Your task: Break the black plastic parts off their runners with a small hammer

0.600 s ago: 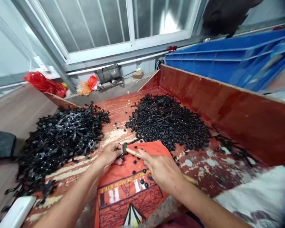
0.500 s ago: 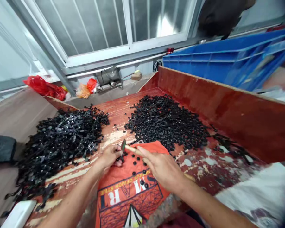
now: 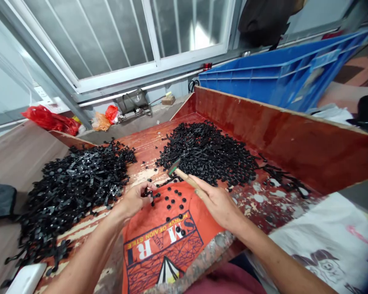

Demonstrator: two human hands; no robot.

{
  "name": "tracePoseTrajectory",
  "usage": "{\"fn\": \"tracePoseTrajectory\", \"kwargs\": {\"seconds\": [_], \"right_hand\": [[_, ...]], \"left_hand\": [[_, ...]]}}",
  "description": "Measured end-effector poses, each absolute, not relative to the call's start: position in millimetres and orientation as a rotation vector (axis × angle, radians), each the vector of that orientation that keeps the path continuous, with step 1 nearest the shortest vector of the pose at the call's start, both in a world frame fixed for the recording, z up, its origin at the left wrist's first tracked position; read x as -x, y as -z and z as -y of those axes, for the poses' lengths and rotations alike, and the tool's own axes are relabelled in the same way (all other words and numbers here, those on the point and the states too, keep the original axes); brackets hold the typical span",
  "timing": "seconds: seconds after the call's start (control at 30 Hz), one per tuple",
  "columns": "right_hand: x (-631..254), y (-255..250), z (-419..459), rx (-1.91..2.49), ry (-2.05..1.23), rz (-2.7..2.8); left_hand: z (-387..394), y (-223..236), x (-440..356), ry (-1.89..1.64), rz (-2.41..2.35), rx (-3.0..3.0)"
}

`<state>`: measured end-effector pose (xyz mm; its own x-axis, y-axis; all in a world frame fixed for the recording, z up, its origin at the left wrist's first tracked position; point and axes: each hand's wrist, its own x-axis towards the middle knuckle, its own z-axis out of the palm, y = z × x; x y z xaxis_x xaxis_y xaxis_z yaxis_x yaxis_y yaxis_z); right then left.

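Note:
My left hand (image 3: 134, 201) pinches a small black plastic piece (image 3: 148, 194) over the upper left edge of an orange printed cloth (image 3: 199, 216). My right hand (image 3: 213, 203) is closed round the wooden handle of a small hammer (image 3: 184, 175). The hammer's head is raised to the right of my left hand, apart from the piece. Several small round black pieces (image 3: 173, 201) lie scattered on the cloth between my hands.
One heap of black plastic parts (image 3: 79, 175) lies to the left, another heap (image 3: 208, 151) further back. A red wooden board (image 3: 279, 130) walls the right side, with a blue crate (image 3: 248, 81) behind it. A white sack (image 3: 325, 241) lies at right, a white object (image 3: 27, 277) at lower left.
The hammer's head has lifted away from my left hand, up and to the right. My left hand still pinches black plastic. The whole view has shifted slightly.

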<state>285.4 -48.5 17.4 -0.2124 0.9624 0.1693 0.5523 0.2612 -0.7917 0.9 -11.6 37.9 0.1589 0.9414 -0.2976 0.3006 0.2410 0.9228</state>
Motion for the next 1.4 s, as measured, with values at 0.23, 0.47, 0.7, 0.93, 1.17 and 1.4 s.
{"fn": "tracePoseTrajectory", "kwargs": {"seconds": [0.23, 0.47, 0.7, 0.93, 1.17, 1.4], "right_hand": [[-310, 0, 86, 1.389, -0.961, 1.823], [-309, 5, 93, 1.396, -0.997, 1.774], [-308, 2, 92, 1.410, -1.003, 1.857], [-306, -2, 91, 1.411, -1.011, 1.878], [-303, -11, 90, 1.440, -0.935, 1.959], [-278, -11, 70, 1.353, -0.691, 2.105]], "left_hand": [[9, -24, -29, -0.961, -1.529, -1.107], [12, -20, -32, -1.006, -1.416, -0.687], [9, -5, -31, -0.886, -1.438, -0.734], [8, 0, -34, -0.886, -1.437, -0.785], [8, 2, -36, -0.851, -1.460, -0.790], [9, -9, -37, -0.815, -1.501, -0.734]]}}
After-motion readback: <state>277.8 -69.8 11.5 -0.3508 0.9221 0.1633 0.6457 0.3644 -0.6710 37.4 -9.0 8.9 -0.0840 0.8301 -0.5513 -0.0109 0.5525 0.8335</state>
